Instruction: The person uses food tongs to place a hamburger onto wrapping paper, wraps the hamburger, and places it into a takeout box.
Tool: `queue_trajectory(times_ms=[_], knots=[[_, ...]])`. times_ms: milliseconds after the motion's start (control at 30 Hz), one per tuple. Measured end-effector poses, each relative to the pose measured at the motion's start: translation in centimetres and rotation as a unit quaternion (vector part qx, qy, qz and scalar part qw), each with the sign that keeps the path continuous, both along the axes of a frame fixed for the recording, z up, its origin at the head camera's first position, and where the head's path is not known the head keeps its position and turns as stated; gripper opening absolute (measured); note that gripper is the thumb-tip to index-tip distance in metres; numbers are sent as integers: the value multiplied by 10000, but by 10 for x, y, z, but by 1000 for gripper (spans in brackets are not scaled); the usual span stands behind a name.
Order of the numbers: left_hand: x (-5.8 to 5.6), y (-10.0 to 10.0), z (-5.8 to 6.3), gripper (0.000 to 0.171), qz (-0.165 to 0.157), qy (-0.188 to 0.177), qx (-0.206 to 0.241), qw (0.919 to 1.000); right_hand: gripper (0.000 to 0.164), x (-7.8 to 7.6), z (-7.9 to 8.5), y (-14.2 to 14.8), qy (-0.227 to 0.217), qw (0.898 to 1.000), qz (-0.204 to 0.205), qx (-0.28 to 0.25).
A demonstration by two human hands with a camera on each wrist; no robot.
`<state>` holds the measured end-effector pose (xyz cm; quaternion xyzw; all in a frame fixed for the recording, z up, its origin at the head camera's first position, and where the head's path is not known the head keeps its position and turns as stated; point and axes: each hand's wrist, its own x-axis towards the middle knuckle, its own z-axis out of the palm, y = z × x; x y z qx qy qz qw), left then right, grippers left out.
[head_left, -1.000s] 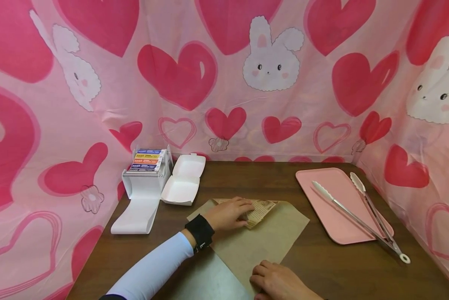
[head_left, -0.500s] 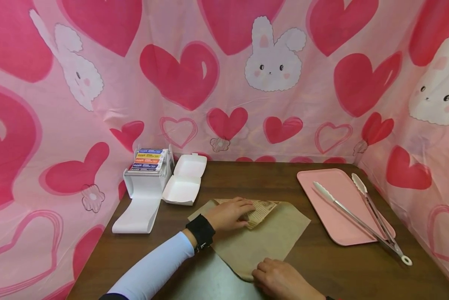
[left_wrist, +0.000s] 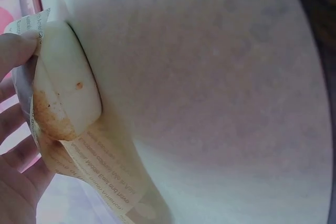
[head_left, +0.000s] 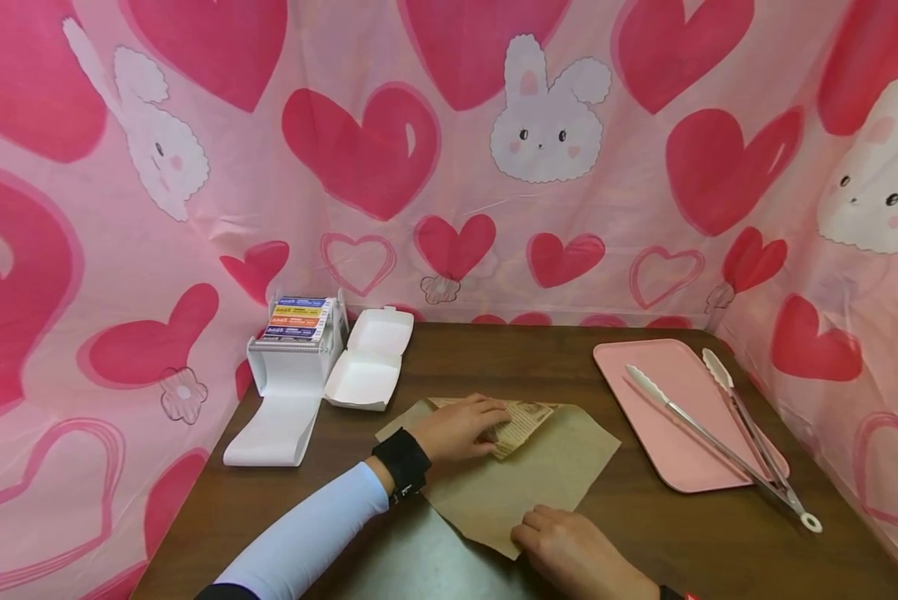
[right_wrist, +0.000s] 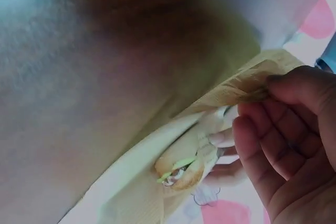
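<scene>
A brown sheet of food wrapping paper [head_left: 546, 475], printed like newsprint on its other side, lies on the table with its far edge folded over. My left hand [head_left: 456, 429] holds that printed fold around a burger; in the left wrist view the thumb presses the paper at a pale bun [left_wrist: 68, 87] with browned patches. The right wrist view shows the burger [right_wrist: 181, 166] from its side, with green lettuce between the bun halves and left fingers behind. Nearer the front, my right hand [head_left: 576, 550] pinches the paper's near edge between thumb and fingers, with that edge raised.
An open white takeaway box [head_left: 370, 367] stands at the back left, beside a label dispenser [head_left: 295, 346] with a white strip hanging out. On the right, metal tongs [head_left: 734, 442] lie across a pink tray [head_left: 662, 450]. Heart-patterned cloth [head_left: 449, 150] surrounds the table.
My right hand has shifted slightly away from me and to the right, drawing up the paper's near edge. The left hand stays in place on the fold.
</scene>
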<state>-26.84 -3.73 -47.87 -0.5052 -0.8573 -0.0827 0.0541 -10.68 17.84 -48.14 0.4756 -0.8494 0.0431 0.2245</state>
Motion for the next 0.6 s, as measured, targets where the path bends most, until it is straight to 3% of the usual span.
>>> queue_trajectory(times_ms=[433,600], knots=[[-1,1,3,52,-43,63,-54,10000,23,-23,32,6,-228,9935,-355,-1059],[-1,3,5,51,-65,163,-51,9998,16,-37,50,8,-738,9858,-854,-1247]])
